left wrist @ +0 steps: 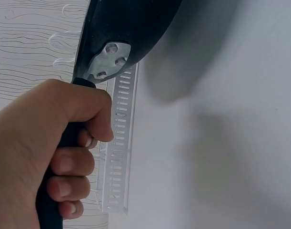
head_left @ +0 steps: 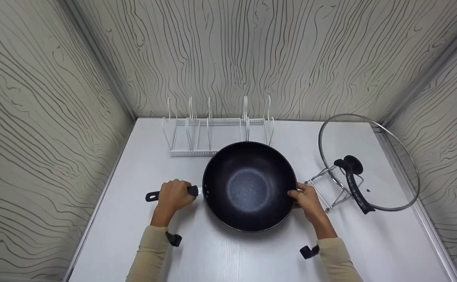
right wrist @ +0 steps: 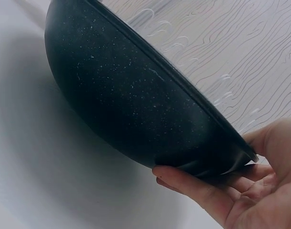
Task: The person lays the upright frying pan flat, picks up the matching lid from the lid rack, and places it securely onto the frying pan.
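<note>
A dark wok [head_left: 248, 164] with a speckled outer wall [right wrist: 116, 90] is held up off the table between both hands. My left hand [head_left: 175, 194] grips its black handle [head_left: 152, 196], fingers wrapped round it just behind the riveted metal bracket [left wrist: 111, 60]. On the opposite side, my right hand [head_left: 307, 199] pinches the rim, thumb at the inner edge and fingers [right wrist: 193, 186] under the outer wall. The wok is tilted, and its shadow falls on the table. Behind it stands a white wire rack [head_left: 191, 153], partly hidden by the wok.
To the right, a glass lid [head_left: 385, 168] with a black handle [head_left: 354, 188] leans on a small metal wire stand [head_left: 320, 194]. Wood-grain panels [head_left: 228, 58] enclose the white table [head_left: 228, 258] at the back and both sides.
</note>
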`<state>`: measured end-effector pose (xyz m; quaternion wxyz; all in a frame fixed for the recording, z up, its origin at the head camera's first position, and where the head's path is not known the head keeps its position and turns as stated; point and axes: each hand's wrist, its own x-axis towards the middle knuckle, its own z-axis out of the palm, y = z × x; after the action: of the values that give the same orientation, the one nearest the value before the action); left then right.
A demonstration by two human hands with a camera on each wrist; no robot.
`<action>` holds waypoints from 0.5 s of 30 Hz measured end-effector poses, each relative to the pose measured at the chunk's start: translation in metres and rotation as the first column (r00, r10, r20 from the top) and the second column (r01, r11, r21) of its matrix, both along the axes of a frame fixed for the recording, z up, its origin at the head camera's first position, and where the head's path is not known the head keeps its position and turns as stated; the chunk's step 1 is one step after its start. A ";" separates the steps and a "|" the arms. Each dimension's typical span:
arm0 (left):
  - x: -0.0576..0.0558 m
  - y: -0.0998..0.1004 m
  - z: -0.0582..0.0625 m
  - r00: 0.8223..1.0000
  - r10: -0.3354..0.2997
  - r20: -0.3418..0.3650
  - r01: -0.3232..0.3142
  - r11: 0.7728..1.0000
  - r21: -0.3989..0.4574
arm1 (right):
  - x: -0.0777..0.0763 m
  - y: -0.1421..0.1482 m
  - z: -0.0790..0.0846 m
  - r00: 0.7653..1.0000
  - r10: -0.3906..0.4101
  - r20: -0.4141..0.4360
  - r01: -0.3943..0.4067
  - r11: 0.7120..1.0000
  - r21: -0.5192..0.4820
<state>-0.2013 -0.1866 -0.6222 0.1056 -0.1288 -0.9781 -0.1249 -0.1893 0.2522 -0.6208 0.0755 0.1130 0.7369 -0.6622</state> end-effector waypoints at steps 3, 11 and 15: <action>-0.001 -0.001 -0.001 1.000 0.003 0.009 -0.003 1.000 0.009 | -0.001 -0.001 -0.001 1.000 -0.004 0.006 0.004 1.000 -0.003; -0.003 -0.003 -0.006 1.000 0.002 -0.006 -0.002 1.000 0.008 | -0.001 -0.001 -0.009 1.000 -0.006 0.018 0.006 1.000 -0.012; -0.004 -0.004 -0.007 1.000 -0.002 -0.003 0.002 1.000 0.008 | 0.000 -0.001 -0.012 0.999 -0.013 0.033 0.014 1.000 -0.009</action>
<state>-0.2050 -0.1902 -0.6291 0.1075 -0.1295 -0.9773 -0.1289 -0.1890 0.2509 -0.6328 0.0835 0.1284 0.7315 -0.6644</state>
